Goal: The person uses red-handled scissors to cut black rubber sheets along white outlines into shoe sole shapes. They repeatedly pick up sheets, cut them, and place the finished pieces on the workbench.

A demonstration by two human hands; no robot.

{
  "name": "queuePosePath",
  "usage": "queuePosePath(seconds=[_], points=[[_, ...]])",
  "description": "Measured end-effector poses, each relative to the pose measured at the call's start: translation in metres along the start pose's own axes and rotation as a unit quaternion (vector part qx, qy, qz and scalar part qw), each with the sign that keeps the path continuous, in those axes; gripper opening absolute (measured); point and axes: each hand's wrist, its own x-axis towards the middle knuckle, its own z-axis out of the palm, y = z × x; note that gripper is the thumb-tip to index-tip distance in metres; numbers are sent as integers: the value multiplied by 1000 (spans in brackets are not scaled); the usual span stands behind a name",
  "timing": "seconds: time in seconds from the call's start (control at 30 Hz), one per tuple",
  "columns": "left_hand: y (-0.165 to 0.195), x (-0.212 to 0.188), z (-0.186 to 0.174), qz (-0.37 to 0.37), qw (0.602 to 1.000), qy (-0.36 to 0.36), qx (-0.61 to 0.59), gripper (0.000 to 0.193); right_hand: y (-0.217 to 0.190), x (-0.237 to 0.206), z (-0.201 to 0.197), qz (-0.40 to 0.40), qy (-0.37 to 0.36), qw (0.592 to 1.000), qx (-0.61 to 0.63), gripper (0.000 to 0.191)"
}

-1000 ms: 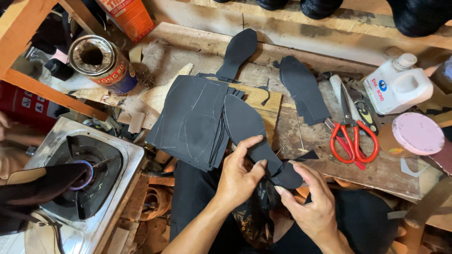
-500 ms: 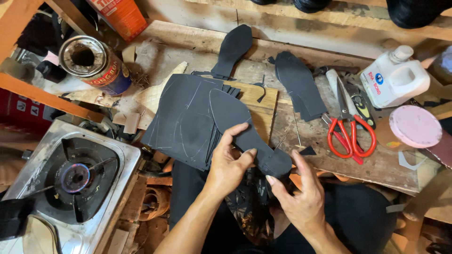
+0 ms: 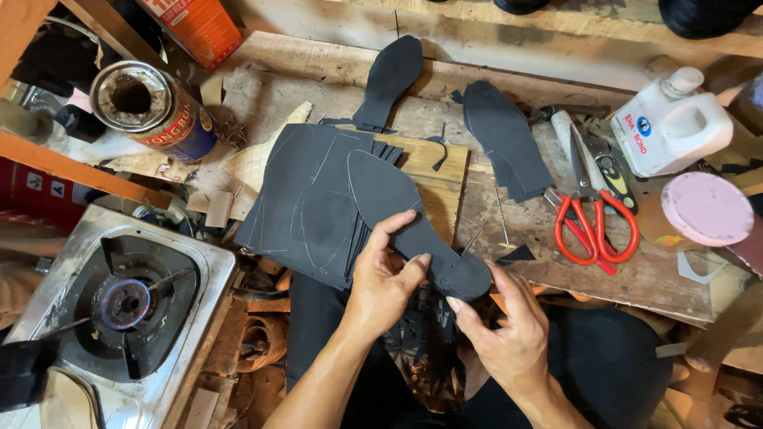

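Head view: we find both hands on one black sole (image 3: pixel 413 230), held above the lap at the tabletop (image 3: pixel 636 278) edge. The left hand (image 3: pixel 381 278) has its grip closed on the sole's waist, thumb on top. The right hand (image 3: pixel 505 334) pinches the heel end between fingertips.

Against the earlier pictures, the sole keeps its place over the dark sheet stack (image 3: pixel 306 202), and the grips are the same; the hands sit slightly lower in frame. The burner (image 3: pixel 127 306), formerly partly covered by a dark shape, is now exposed. The red scissors (image 3: pixel 592 226) lie untouched.
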Motion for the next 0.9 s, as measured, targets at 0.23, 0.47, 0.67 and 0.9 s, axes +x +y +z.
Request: queuePosePath(seconds=[0.23, 0.47, 0.67, 0.9], points=[[-1, 1, -1, -1, 1000, -3, -6, 57, 1, 1, -1, 8, -10, 1000, 1, 57], [6, -11, 1, 25, 999, 3, 41, 52, 6, -3, -3, -15, -1, 1000, 24, 55], [8, -26, 5, 54, 997, 4, 63, 48, 10, -14, -5, -61, 14, 998, 9, 56], [3, -41, 3, 100, 994, -1, 44, 45, 12, -18, -7, -130, 31, 991, -1, 54]])
